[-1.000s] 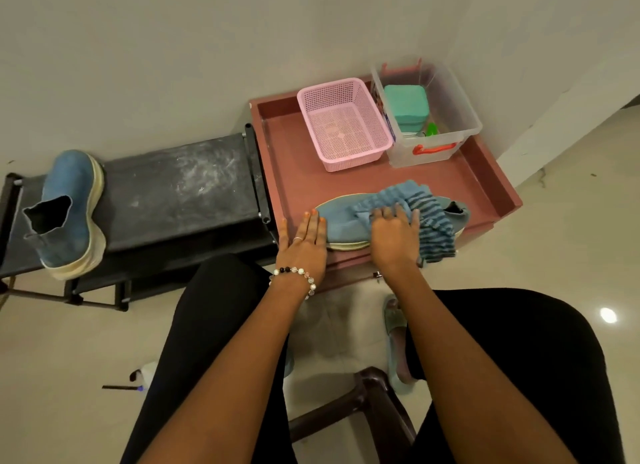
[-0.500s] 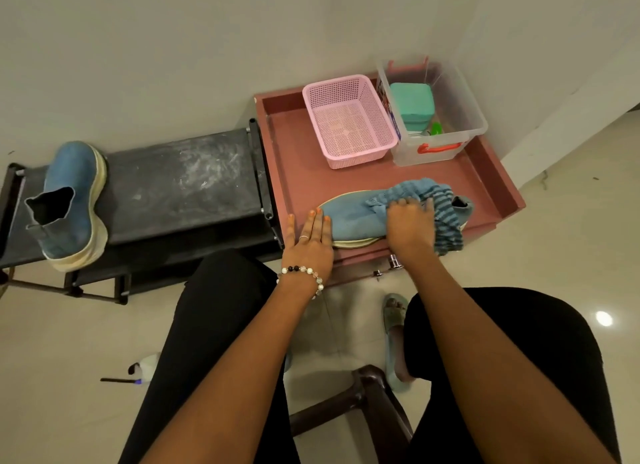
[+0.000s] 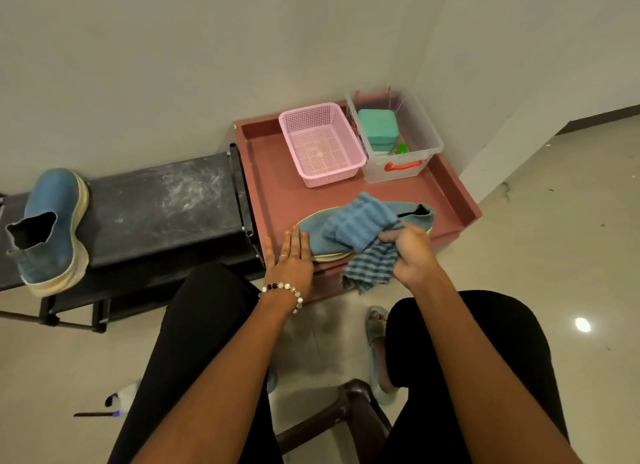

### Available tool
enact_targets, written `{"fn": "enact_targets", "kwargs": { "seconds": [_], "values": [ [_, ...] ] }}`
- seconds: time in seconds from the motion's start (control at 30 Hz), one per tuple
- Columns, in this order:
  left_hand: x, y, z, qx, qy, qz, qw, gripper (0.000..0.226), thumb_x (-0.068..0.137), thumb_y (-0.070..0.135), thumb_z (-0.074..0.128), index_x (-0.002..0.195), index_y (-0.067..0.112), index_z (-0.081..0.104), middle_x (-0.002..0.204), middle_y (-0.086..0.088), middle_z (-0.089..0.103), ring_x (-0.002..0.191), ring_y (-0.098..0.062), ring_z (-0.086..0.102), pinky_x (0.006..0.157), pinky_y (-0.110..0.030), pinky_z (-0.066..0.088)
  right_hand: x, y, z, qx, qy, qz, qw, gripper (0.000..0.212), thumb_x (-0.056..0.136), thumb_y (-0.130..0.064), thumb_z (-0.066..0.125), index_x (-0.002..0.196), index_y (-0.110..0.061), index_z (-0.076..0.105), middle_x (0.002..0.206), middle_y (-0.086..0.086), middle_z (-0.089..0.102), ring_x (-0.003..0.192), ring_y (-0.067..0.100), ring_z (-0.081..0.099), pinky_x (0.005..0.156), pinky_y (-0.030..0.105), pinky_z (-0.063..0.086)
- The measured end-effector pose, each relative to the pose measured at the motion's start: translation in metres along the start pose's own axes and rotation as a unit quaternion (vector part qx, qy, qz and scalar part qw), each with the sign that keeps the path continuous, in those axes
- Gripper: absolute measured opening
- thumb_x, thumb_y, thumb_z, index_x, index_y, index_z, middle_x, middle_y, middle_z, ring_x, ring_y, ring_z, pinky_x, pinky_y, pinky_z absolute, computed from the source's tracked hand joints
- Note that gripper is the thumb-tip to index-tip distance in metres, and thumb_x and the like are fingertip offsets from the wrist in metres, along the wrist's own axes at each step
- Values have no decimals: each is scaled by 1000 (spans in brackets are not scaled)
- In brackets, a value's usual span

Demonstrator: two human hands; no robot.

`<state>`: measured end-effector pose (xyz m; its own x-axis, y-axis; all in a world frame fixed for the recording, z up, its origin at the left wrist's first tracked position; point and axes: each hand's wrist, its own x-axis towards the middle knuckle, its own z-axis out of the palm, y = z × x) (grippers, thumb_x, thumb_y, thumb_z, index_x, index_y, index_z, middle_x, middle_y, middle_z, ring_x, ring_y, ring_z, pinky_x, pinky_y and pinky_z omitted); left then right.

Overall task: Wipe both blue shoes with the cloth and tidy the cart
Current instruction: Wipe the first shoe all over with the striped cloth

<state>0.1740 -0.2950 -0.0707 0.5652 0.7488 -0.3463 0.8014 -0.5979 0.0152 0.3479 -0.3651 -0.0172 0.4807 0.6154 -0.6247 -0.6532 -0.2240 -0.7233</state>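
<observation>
Two hands work one blue shoe (image 3: 414,214) on the cart (image 3: 453,200): your left hand (image 3: 290,256) presses its toe with flat fingers, and your right hand (image 3: 412,252) grips the striped cloth (image 3: 363,224) draped across it.

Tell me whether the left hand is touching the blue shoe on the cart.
Touching. The head view shows the left hand lying flat with straight fingers on the toe end of the blue shoe, no gap between them.

No legible text or labels anywhere
</observation>
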Motion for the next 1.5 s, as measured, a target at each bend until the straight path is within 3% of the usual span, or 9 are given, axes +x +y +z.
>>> {"fn": "enact_targets", "kwargs": {
  "seconds": [0.27, 0.5, 0.67, 0.87, 1.03, 1.23, 1.37, 1.43, 1.5],
  "values": [
    [-11, 14, -29, -293, 121, 24, 948, 42, 97, 20, 48, 138, 12, 48, 128, -10, 60, 123, -25, 52, 111, -34, 27, -15, 2, -30, 111, 55, 55, 991, 22, 89, 6, 49, 108, 3, 61, 106, 20, 66, 89, 32, 66, 63, 43, 54],
    [-29, 50, -54, -775, -139, -41, 615, 45, 95, 12, 53, 139, 11, 43, 122, -8, 61, 112, -28, 59, 84, -33, 53, -23, -8, -28, 114, -16, -41, 993, 33, 87, -12, 63, 117, 2, 59, 112, 19, 66, 102, 33, 65, 87, 48, 53],
    [-19, 74, -60, -844, -203, 31, 495, 52, 95, -13, 36, 143, 7, 36, 140, -14, 49, 124, -28, 50, 101, -36, 44, -29, -26, -48, -206, -44, -102, 972, 47, 69, 10, 74, 110, -8, 61, 96, 9, 71, 87, 27, 69, 72, 36, 57],
    [28, 68, -76, -785, -90, 58, 610, 31, 94, -4, 48, 122, 6, 55, 109, -10, 69, 78, -14, 71, 66, -24, 54, -7, -76, -89, -161, 147, -186, 958, 29, 64, 17, 64, 73, -10, 63, 63, 5, 64, 53, 18, 60, 53, 28, 51],
    [80, 28, -51, -623, 82, -36, 777, 25, 93, -2, 50, 115, 4, 61, 80, 4, 69, 59, -1, 63, 65, -18, 52, 41, -101, -94, -291, 308, -346, 837, 19, 73, 1, 58, 87, -11, 63, 77, 1, 58, 72, 16, 56, 67, 29, 49],
    [91, 24, -34, -538, 73, -11, 839, 20, 93, 2, 53, 107, 8, 65, 83, -1, 71, 61, -8, 64, 69, -23, 53, 102, -87, -72, -622, 137, -257, 727, 51, 84, -7, 56, 133, -20, 50, 134, 8, 52, 119, 31, 50, 95, 36, 42],
    [89, 23, -34, -504, 87, 1, 859, 19, 92, 3, 52, 98, 15, 66, 79, 1, 71, 51, 1, 61, 59, -10, 49, 100, -91, -47, -624, 123, -376, 674, 38, 84, -12, 64, 121, -12, 62, 119, 14, 62, 108, 32, 55, 93, 36, 42],
    [85, 24, -36, -507, 87, -7, 858, 18, 93, 3, 52, 97, 14, 66, 78, 1, 70, 50, -2, 61, 51, -10, 46, 98, -90, -36, -679, -29, -297, 670, 42, 81, -18, 71, 121, -9, 62, 118, 11, 64, 105, 25, 59, 94, 31, 44],
    [78, 27, -36, -519, 74, -15, 851, 17, 94, 5, 51, 97, 15, 65, 79, 0, 70, 48, -4, 61, 47, -13, 45, 103, -85, -33, -789, -102, -186, 577, 48, 78, -28, 73, 121, -11, 61, 117, 11, 64, 104, 26, 59, 93, 37, 48]
  ]
}}
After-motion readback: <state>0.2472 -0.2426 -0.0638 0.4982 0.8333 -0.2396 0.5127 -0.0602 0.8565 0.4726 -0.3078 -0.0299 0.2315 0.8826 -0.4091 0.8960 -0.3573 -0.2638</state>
